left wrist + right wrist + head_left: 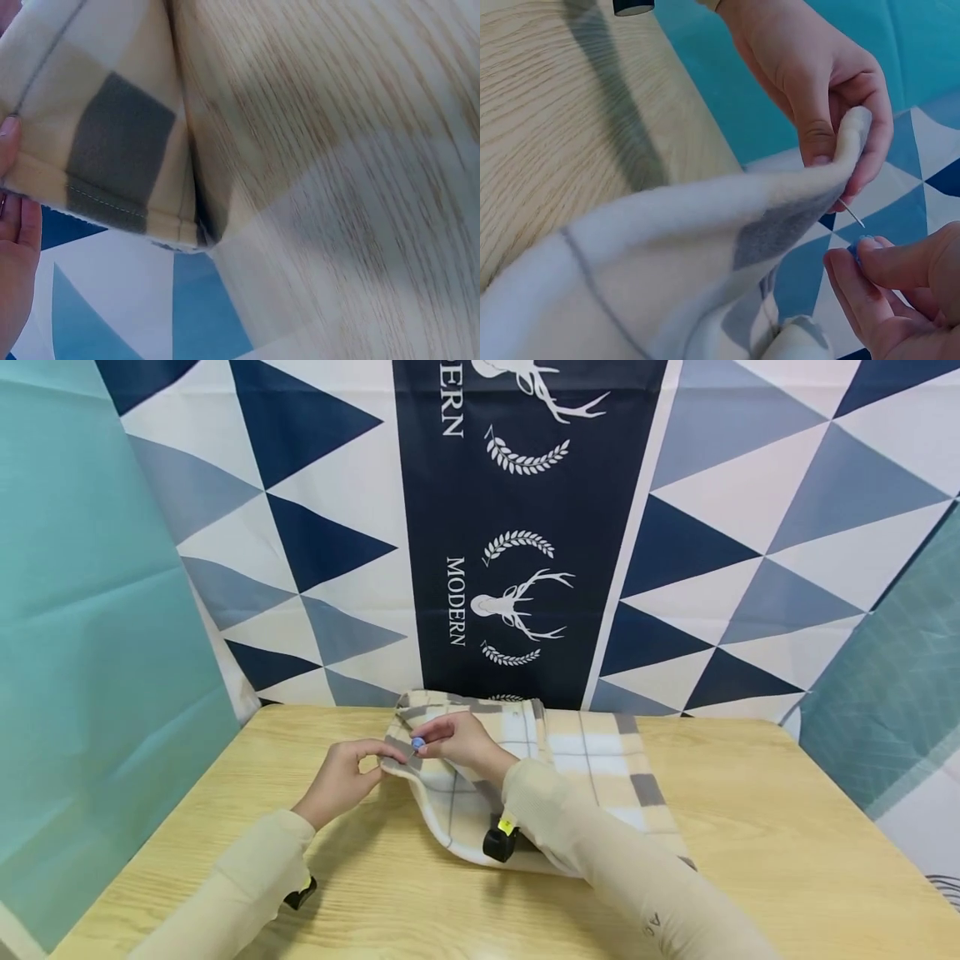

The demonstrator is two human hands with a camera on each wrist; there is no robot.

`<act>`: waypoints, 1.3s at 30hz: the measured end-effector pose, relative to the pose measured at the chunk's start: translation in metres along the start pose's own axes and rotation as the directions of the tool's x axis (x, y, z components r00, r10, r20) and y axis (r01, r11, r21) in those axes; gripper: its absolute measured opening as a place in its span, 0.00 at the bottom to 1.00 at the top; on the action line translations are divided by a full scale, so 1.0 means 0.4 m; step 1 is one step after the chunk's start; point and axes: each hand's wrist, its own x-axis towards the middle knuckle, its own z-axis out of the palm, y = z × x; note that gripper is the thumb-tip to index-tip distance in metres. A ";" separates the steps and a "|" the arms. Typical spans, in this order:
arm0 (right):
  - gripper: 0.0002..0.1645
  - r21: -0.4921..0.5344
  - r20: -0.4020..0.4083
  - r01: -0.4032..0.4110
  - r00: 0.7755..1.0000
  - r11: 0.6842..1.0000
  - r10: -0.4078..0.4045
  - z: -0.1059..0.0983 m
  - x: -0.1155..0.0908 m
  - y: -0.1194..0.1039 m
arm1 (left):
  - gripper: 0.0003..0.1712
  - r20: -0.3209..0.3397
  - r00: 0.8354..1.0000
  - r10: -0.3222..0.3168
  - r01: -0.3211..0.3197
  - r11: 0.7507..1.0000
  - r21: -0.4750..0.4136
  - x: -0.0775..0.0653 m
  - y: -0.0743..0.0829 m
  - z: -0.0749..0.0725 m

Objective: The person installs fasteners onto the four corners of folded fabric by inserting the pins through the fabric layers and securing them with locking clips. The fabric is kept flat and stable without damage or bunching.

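Note:
A plaid fleece blanket (pixel 592 756) in cream, white and grey lies folded on the table, its left corner lifted. At that corner my left hand (pixel 347 778) pinches the edge between thumb and fingers. In the right wrist view the left thumb lies over the cloth's hem, the other fingers behind it. Thumb and forefinger of my right hand (pixel 461 743) pinch a small round blue piece (pixel 857 247), mostly covered by the fingertips. A thin metal pin (pixel 852 214) juts out of the cloth beside the left fingers, its end close to the blue piece.
The wooden table (pixel 750 793) extends on both sides of the blanket. Behind it hangs a triangle-patterned curtain (pixel 682 568) with a dark deer-print band. A teal sheet (pixel 97 652) covers the left side. Black wrist cameras (pixel 498 843) sit under both sleeves.

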 end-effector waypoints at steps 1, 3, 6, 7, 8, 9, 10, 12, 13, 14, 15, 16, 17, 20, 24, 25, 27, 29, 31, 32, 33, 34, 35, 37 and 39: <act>0.15 -0.005 -0.001 0.002 1.000 1.000 -0.002 0.001 -0.003 0.001 | 0.15 -0.002 1.000 0.004 -0.004 1.000 -0.001 -0.001 0.000 0.002; 0.14 -0.008 -0.001 0.004 1.000 1.000 -0.004 0.004 -0.007 0.000 | 0.14 -0.004 1.000 0.011 -0.011 1.000 -0.004 -0.003 -0.001 0.004; 0.15 -0.001 0.008 0.013 1.000 1.000 -0.013 0.009 -0.009 -0.002 | 0.13 -0.011 1.000 0.012 -0.012 1.000 0.011 -0.004 -0.002 0.002; 0.15 0.000 0.008 0.016 1.000 1.000 -0.016 0.010 -0.009 -0.004 | 0.12 -0.014 1.000 0.012 -0.012 1.000 0.013 -0.004 -0.003 0.001; 0.14 0.000 0.009 0.020 1.000 1.000 -0.020 0.012 -0.010 -0.005 | 0.12 -0.016 1.000 0.013 -0.012 1.000 0.014 -0.004 -0.004 -0.001; 0.15 -0.006 0.008 0.025 1.000 1.000 -0.025 0.014 -0.010 -0.006 | 0.12 -0.016 1.000 0.013 -0.013 1.000 0.013 -0.004 -0.005 -0.002; 0.15 -0.008 0.008 0.027 1.000 1.000 -0.027 0.014 -0.011 -0.008 | 0.11 -0.015 1.000 0.014 -0.014 1.000 0.012 -0.004 -0.005 -0.003; 0.14 -0.017 0.004 0.031 1.000 0.999 -0.031 0.015 -0.012 -0.009 | 0.12 -0.007 1.000 0.014 -0.014 1.000 0.006 -0.004 -0.004 -0.005; 0.14 -0.020 0.003 0.033 0.999 0.999 -0.033 0.016 -0.013 -0.009 | 0.12 -0.004 1.000 0.013 -0.013 1.000 0.003 -0.005 -0.004 -0.006; 0.14 -0.023 0.002 0.037 0.999 0.999 -0.037 0.016 -0.013 -0.010 | 0.12 0.001 1.000 0.011 -0.011 1.000 -0.003 -0.006 -0.004 -0.007; 0.14 -0.025 0.003 0.041 0.999 0.999 -0.041 0.017 -0.014 -0.009 | 0.13 0.006 1.000 0.007 -0.007 1.000 -0.011 -0.007 -0.004 -0.007; 0.14 -0.022 0.004 0.043 0.999 0.999 -0.042 0.018 -0.014 -0.009 | 0.13 0.009 1.000 0.002 -0.002 1.000 -0.015 -0.009 -0.004 -0.008; 0.14 -0.025 0.006 0.048 0.999 0.999 -0.048 0.018 -0.015 -0.008 | 0.14 0.010 1.000 -0.003 0.003 1.000 -0.018 -0.010 -0.004 -0.008; 0.14 -0.032 0.006 0.061 0.998 0.998 -0.061 0.018 -0.016 -0.006 | 0.14 0.015 1.000 -0.013 0.014 1.000 -0.021 -0.012 -0.004 -0.007; 0.14 -0.022 0.000 0.059 0.998 0.998 -0.059 0.014 -0.018 -0.007 | 0.12 0.026 1.000 -0.001 0.001 1.000 -0.015 -0.007 -0.004 -0.005; 0.14 -0.015 -0.001 0.056 0.998 0.998 -0.056 0.013 -0.020 -0.006 | 0.11 0.028 1.000 0.003 -0.003 1.000 -0.016 -0.006 -0.003 -0.003; 0.14 0.002 0.002 0.056 0.998 0.998 -0.056 0.012 -0.021 -0.003 | 0.10 0.025 1.000 0.010 -0.010 1.000 -0.020 -0.005 -0.002 -0.002; 0.15 0.008 0.006 0.056 0.998 0.998 -0.056 0.013 -0.020 -0.002 | 0.10 0.020 1.000 0.012 -0.011 1.000 -0.022 -0.005 0.000 -0.003; 0.15 0.003 0.005 0.057 0.998 0.998 -0.057 0.013 -0.018 0.000 | 0.10 0.025 1.000 0.005 -0.005 1.000 -0.025 -0.004 0.002 -0.004; 0.14 0.000 0.003 0.056 0.998 0.998 -0.056 0.013 -0.017 0.000 | 0.10 0.030 1.000 0.003 -0.002 1.000 -0.024 -0.004 0.002 -0.005; 0.14 -0.002 0.001 0.055 0.998 0.998 -0.055 0.013 -0.016 0.000 | 0.11 0.036 0.999 -0.001 0.002 1.000 -0.024 -0.004 0.001 -0.005; 0.14 -0.002 -0.001 0.054 0.999 0.999 -0.054 0.013 -0.016 0.001 | 0.11 0.041 0.999 -0.004 0.005 1.000 -0.025 -0.004 0.001 -0.005; 0.14 -0.002 -0.003 0.052 0.999 0.999 -0.052 0.013 -0.015 0.001 | 0.11 0.044 0.999 -0.007 0.008 1.000 -0.027 -0.004 0.001 -0.005; 0.14 0.004 -0.002 0.054 0.999 0.999 -0.054 0.013 -0.015 0.001 | 0.11 0.046 0.999 -0.011 0.012 1.000 -0.026 -0.005 0.000 -0.005; 0.14 0.005 0.000 0.056 0.998 0.998 -0.056 0.012 -0.014 0.000 | 0.11 0.044 0.999 -0.010 0.011 1.000 -0.026 -0.004 -0.001 -0.005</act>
